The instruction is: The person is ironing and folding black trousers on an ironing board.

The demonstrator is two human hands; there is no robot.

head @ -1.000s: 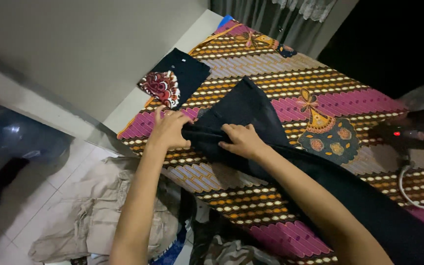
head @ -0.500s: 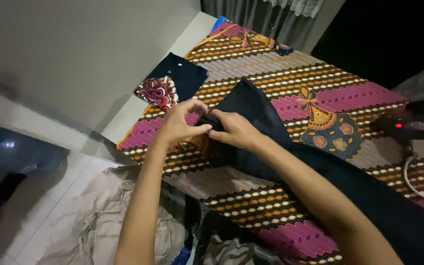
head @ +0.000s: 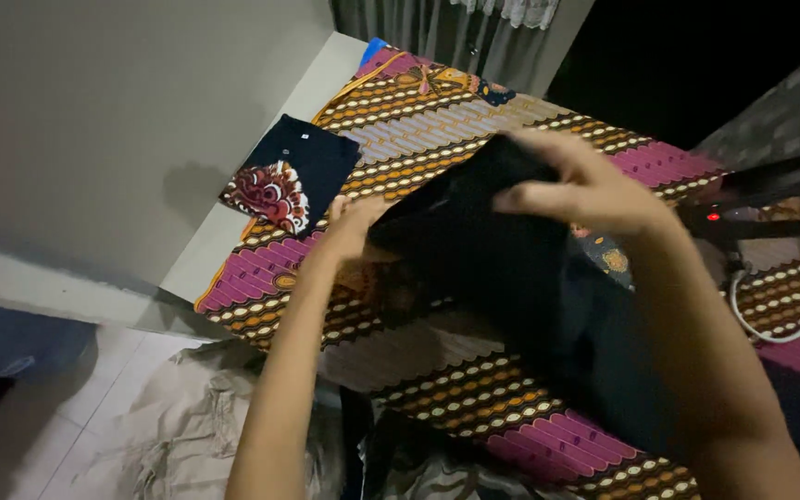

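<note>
A black garment [head: 502,268] is lifted off the patterned batik cloth [head: 437,120] that covers the table. My left hand [head: 352,227] grips its left edge, low, close to the cloth. Higher up, my right hand [head: 585,190] pinches the garment's upper edge, so the fabric hangs between both hands and hides part of the cloth.
A folded dark shirt with a red and white print [head: 287,176] lies at the table's left edge by the wall. An iron with a red light [head: 752,222] and its white cord [head: 770,315] sit at right. Beige clothes [head: 187,426] are heaped on the tiled floor below.
Both hands pressed the black garment flat on the cloth, then gathered its edge; now the right hand has risen up and right, lifting the fabric off the table.
</note>
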